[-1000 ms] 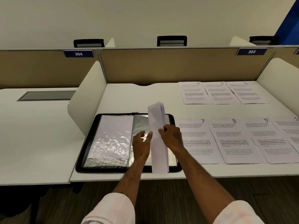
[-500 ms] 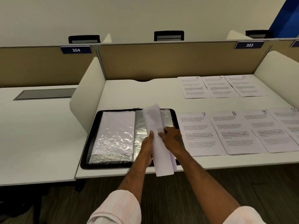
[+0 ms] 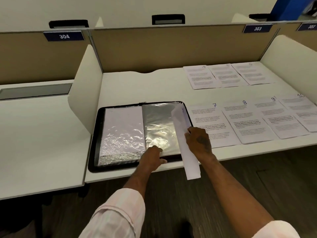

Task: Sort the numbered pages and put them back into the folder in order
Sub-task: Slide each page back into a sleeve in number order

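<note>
The white desk (image 3: 137, 86) fills your view, backed at 12 o'clock by a tan fabric partition (image 3: 171, 48). At 7 o'clock on the desk lies the open black folder with clear plastic sleeves (image 3: 120, 167), its near edge close to the desk's front. Its left sleeve (image 3: 123, 124) holds a white sheet; its right sleeve (image 3: 157, 124) shows shiny and crinkled.

From 3 to 5 o'clock runs a row of white printed pages, overlapping at their edges, numbered by hand in blue: page 7 (image 3: 212, 124) just beside the folder, then page 8 (image 3: 247, 121), page 9 (image 3: 281, 119) and page 10 (image 3: 301, 110), which is cut by the frame. At 1 o'clock a second row holds page 4 (image 3: 202, 76), page 5 (image 3: 226, 74) and a third sheet (image 3: 252, 73) whose number is too blurred to read.

Your right hand (image 3: 199, 141) grips a curled white page (image 3: 190, 162) over the folder's right edge; the page overhangs the desk front toward 6 o'clock. Its number is hidden.

Your left hand (image 3: 152, 157) rests on the near edge of the right sleeve, fingers bent; you cannot tell whether it pinches the plastic or only presses it.
</note>
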The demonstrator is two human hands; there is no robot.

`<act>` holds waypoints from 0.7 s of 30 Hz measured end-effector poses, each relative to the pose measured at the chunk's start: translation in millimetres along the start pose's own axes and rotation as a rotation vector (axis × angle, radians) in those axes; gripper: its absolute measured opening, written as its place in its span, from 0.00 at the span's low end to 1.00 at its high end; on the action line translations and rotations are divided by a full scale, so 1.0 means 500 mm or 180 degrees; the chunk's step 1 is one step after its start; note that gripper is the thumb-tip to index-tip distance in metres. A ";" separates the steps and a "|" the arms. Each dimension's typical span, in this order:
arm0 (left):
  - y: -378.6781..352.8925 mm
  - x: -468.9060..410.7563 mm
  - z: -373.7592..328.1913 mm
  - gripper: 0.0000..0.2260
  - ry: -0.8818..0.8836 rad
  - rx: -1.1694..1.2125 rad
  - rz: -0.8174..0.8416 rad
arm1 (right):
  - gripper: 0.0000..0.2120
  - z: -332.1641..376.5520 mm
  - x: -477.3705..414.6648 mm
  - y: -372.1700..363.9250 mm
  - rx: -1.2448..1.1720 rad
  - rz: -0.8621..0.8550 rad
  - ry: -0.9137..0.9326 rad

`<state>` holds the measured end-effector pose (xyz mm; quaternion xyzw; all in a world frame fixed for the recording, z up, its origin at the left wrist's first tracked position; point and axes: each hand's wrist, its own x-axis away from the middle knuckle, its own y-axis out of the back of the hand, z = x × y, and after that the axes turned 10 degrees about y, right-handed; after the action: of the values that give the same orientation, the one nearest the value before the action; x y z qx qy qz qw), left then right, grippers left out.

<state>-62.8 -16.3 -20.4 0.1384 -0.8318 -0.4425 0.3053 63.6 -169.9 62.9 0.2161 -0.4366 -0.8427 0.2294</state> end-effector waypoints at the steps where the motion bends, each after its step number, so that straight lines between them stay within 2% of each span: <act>1: -0.004 0.000 -0.002 0.26 -0.0025 -0.0095 -0.0054 | 0.13 -0.003 0.007 -0.002 0.0021 0.0009 0.0000; 7: -0.002 -0.008 -0.019 0.10 -0.0097 -0.0626 -0.0473 | 0.12 -0.023 0.020 -0.010 0.0186 -0.0013 0.0127; 12: -0.003 -0.016 -0.006 0.10 -0.0325 -0.0829 -0.0588 | 0.11 -0.023 0.011 -0.006 0.0229 -0.0141 0.0160; 16: 0.001 -0.027 -0.005 0.10 -0.0144 -0.0510 -0.0598 | 0.13 -0.022 0.002 0.000 0.0258 -0.0147 0.0151; 19: 0.009 -0.038 -0.011 0.06 0.0169 0.0043 -0.0649 | 0.14 -0.029 0.000 0.004 0.0294 -0.0204 0.0212; 21: 0.016 -0.048 -0.008 0.08 0.0348 0.0438 -0.0522 | 0.14 -0.037 -0.001 0.006 0.0300 -0.0217 0.0218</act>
<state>-41.2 -2.2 -21.6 0.2506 -0.8282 -0.3996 0.3028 75.1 -183.0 55.8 0.2701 -0.4600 -0.8206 0.2049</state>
